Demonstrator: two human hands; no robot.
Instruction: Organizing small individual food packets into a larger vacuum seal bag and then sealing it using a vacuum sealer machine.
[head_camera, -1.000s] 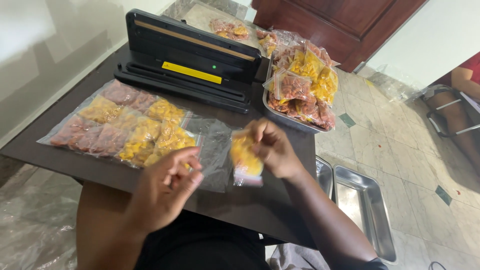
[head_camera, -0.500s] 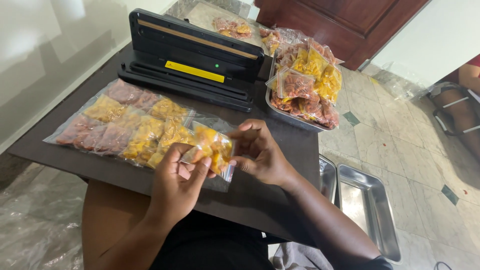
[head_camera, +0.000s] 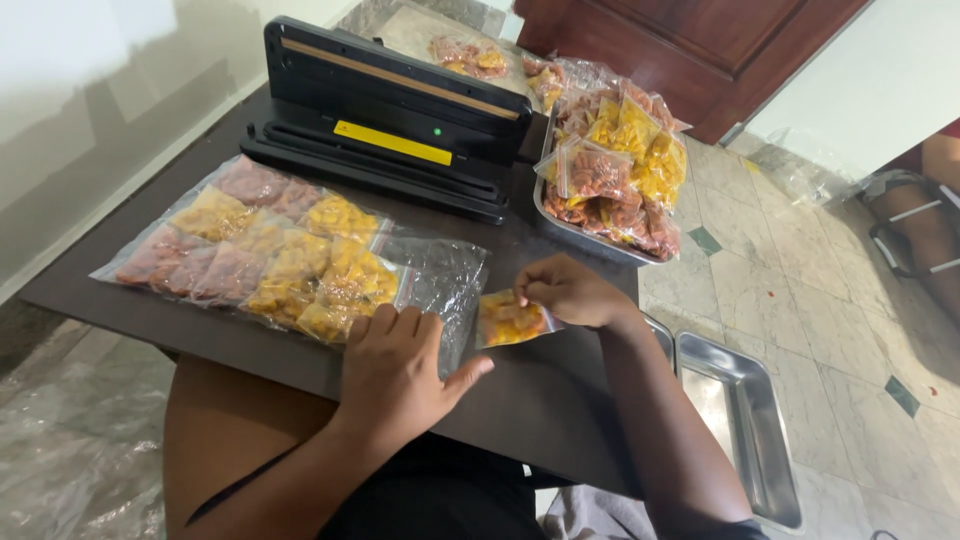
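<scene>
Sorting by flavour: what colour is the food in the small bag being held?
Yellow-orange, in the small bag held by the right hand; head view.

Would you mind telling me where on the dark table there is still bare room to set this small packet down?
Bare table lies at the near right corner, below the right hand and its small packet. A narrow strip runs between the sealer and the big filled bag. The left half is crowded by that bag, the far right by the heaped tray.
</scene>
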